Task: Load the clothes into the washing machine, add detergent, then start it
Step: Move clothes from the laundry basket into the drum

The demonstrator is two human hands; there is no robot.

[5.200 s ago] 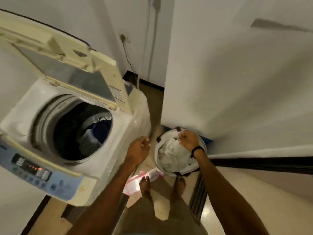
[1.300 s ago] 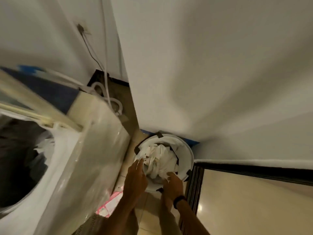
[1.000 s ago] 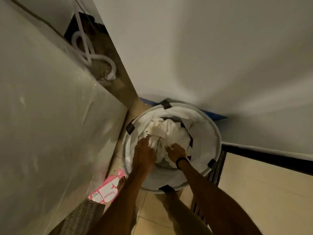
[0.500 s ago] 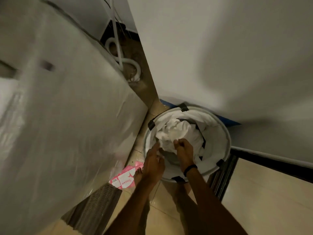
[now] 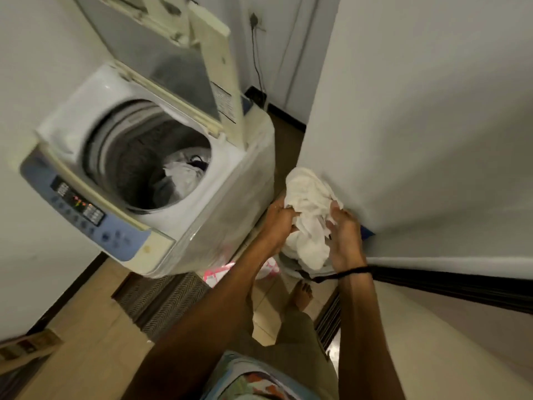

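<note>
Loading step: left hand and right hand both clutch a white bundle; next, swing it over into the washer drum.

White walls, tan tiled floor

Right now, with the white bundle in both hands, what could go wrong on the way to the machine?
The white bundle, gripped by the left hand and right hand, hangs loose below them; a piece may drop on the floor. The pink packet lies on the floor beside the washing machine, near the bare foot, so a step could slip on it.
</note>
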